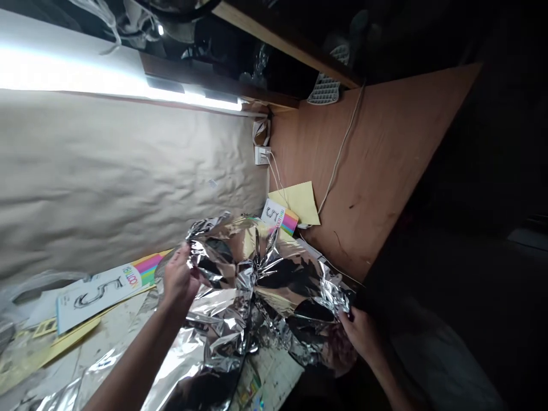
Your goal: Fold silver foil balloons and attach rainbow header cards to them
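A large, crinkled silver foil balloon [291,274], flat and shiny, spreads between my two hands over the table. My left hand [182,277] is closed on its upper left edge, with the fingers partly behind the foil. At the right edge, my right hand [359,328] pinches the foil between thumb and fingers. More of the silver sheet hangs down towards me and lies across the table. Its exact outline is hard to make out among the folds and reflections.
A white packet marked 5 [100,294] lies at the left on yellow card pieces. Another such packet [274,214] leans in the corner by a yellow sheet [299,202]. A wooden side panel [363,171] bounds the right. A lit tube [85,68] and a socket [262,155] are at the back.
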`<state>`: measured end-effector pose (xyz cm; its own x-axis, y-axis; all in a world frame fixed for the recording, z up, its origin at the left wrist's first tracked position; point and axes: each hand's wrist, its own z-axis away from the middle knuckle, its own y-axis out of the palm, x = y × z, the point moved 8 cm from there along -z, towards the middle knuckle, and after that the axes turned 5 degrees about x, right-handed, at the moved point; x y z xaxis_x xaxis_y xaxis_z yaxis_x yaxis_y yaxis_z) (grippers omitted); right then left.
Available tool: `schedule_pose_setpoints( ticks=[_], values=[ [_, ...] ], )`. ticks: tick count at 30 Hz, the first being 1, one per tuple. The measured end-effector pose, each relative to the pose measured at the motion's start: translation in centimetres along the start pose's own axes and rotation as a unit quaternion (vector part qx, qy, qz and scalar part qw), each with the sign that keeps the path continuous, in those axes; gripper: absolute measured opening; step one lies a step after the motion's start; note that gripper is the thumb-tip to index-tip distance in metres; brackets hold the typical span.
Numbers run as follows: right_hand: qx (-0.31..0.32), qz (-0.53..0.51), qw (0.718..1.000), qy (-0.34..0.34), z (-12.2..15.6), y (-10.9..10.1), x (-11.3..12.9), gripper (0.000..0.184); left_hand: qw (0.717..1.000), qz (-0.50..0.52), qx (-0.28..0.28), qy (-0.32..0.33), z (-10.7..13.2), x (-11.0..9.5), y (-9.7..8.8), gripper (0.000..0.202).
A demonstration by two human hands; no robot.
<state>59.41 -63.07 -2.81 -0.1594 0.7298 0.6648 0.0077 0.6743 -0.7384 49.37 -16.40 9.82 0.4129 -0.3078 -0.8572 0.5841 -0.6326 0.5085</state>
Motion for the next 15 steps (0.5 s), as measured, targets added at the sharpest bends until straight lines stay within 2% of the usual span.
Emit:
schedule_pose_setpoints(
  ticks=[2, 5, 6, 7, 9, 10, 12, 13, 15],
  values=[
    [-0.011, -0.013, 1.000, -0.014, 0.2, -0.3, -0.1, 0.038, 0.999, 0.002, -0.025, 0.026, 0.7, -1.5, -2.1, 0.034],
    [-0.067, -0.033, 0.995, -0.061, 0.4, -2.8, 2.1, 0.078, 0.988, -0.142, 0.054, -0.034, 3.1, -1.3, -3.4, 0.051],
    [-0.092, -0.031, 0.991, -0.090, 0.4, -4.0, 3.6, 0.087, 0.974, -0.205, 0.081, -0.057, 4.0, -1.0, -3.8, 0.053],
    [-0.111, -0.024, 0.985, -0.129, 0.3, -4.9, 5.6, 0.089, 0.958, -0.259, 0.099, -0.075, 4.8, -0.7, -4.3, 0.052],
    [-0.105, 0.006, 0.966, -0.236, -0.3, -5.3, 10.9, 0.073, 0.939, -0.307, 0.112, -0.106, 6.1, -0.1, -5.0, 0.048],
    [-0.069, 0.028, 0.952, -0.297, -1.0, -4.3, 13.8, 0.061, 0.938, -0.305, 0.109, -0.122, 6.4, 0.2, -5.2, 0.049],
    [0.035, 0.083, 0.915, -0.393, -3.1, -0.4, 19.2, 0.048, 0.944, -0.270, 0.107, -0.154, 6.5, 0.7, -4.8, 0.051],
    [0.071, 0.115, 0.901, -0.412, -4.7, 1.7, 21.2, 0.046, 0.950, -0.246, 0.110, -0.159, 6.3, 0.9, -4.2, 0.051],
    [0.125, 0.170, 0.893, -0.398, -8.6, 6.1, 23.6, 0.045, 0.962, -0.205, 0.119, -0.139, 5.7, 0.5, -2.5, 0.049]
  ],
)
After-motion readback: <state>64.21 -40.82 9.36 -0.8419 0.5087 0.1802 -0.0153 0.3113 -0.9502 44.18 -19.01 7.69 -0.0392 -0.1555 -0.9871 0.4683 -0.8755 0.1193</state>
